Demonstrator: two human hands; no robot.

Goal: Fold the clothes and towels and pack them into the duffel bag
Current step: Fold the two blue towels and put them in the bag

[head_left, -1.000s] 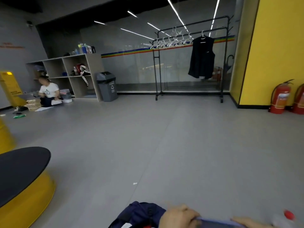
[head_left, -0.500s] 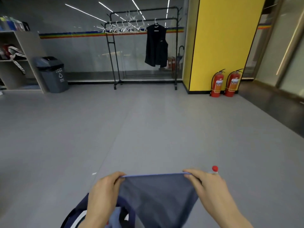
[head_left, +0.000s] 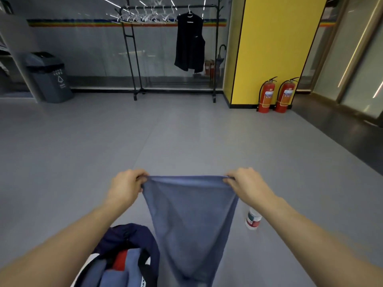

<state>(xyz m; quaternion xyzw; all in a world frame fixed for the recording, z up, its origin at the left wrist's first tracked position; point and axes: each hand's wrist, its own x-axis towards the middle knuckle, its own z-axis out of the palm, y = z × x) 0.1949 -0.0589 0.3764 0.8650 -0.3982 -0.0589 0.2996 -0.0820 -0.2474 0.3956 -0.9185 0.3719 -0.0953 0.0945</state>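
A blue-grey towel (head_left: 190,220) hangs in front of me, stretched by its top edge between both hands. My left hand (head_left: 124,187) pinches its upper left corner and my right hand (head_left: 246,185) pinches the upper right corner. Below the left forearm, on the floor, lies a navy duffel bag (head_left: 128,237), open at the top, with folded blue, red and white cloth (head_left: 122,264) inside. The towel's lower end hangs just right of the bag and covers part of it.
A bottle with a red label (head_left: 253,220) stands on the grey floor under my right wrist. Far ahead are a black clothes rack (head_left: 134,59) with a dark vest (head_left: 189,42), a grey bin (head_left: 48,77), a yellow pillar (head_left: 275,48) and two red fire extinguishers (head_left: 275,95).
My view swung right and tilted down. Both hands rose from the bottom edge and lifted the towel up and forward, spreading it wider between them; the bag came into fuller view.
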